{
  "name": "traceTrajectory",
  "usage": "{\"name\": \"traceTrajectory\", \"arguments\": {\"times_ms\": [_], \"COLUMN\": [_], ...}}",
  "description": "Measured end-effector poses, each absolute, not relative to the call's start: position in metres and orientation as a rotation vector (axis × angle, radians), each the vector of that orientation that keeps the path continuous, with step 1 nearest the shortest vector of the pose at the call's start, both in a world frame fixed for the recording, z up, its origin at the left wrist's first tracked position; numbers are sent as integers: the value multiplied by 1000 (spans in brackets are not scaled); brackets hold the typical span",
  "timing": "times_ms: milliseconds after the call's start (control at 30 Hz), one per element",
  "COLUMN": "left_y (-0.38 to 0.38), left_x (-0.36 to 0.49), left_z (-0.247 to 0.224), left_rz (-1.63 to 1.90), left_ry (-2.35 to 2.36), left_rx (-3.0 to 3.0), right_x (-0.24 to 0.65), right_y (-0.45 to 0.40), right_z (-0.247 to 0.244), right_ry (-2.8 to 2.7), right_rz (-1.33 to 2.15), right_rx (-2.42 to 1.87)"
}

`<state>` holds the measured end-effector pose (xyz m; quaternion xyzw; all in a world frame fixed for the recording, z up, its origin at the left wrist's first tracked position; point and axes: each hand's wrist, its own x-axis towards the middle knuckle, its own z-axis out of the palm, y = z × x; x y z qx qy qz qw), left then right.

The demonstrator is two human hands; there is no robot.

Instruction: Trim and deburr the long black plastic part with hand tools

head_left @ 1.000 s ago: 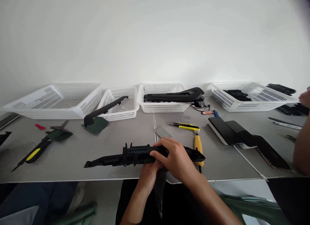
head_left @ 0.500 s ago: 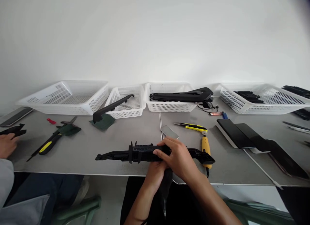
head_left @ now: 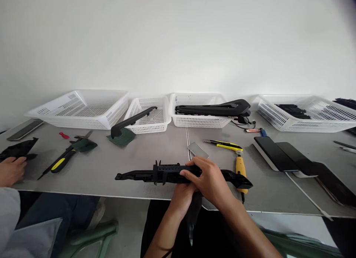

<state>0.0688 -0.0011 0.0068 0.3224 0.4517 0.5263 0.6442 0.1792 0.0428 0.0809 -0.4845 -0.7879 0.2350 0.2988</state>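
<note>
A long black plastic part (head_left: 132,175) lies crosswise just above the near edge of the table. My left hand (head_left: 182,198) grips it from below near the middle, with most of its fingers hidden behind the part and my other hand. Over the part's top, my right hand (head_left: 210,178) holds a black caliper (head_left: 171,169), its thumb laid along the slide. The caliper's jaws are at its left end and overlap the part; whether they touch it I cannot tell. Beyond my right hand lies a small grey plate (head_left: 198,150).
White baskets (head_left: 201,121) line the wall; one holds long black parts (head_left: 214,109). A yellow utility knife (head_left: 225,144), a yellow-handled tool (head_left: 240,167) and phones (head_left: 274,154) lie to the right. At left are pliers-like tools (head_left: 59,162) and another person's hand (head_left: 12,172) on a black part.
The view has shifted slightly, so the scene sits a little further right. My hands, the caliper and the part keep the same arrangement. The other person's black part has tilted.
</note>
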Motion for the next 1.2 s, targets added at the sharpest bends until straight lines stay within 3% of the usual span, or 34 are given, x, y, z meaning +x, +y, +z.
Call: {"name": "traceTrajectory", "arguments": {"times_ms": [1200], "left_y": [1], "left_x": [72], "left_z": [12], "left_rz": [1231], "left_ry": [991], "left_rx": [735], "right_x": [179], "right_y": [42], "right_z": [83], "right_ry": [-2099], "right_rz": [608], "right_rx": [-1278]}}
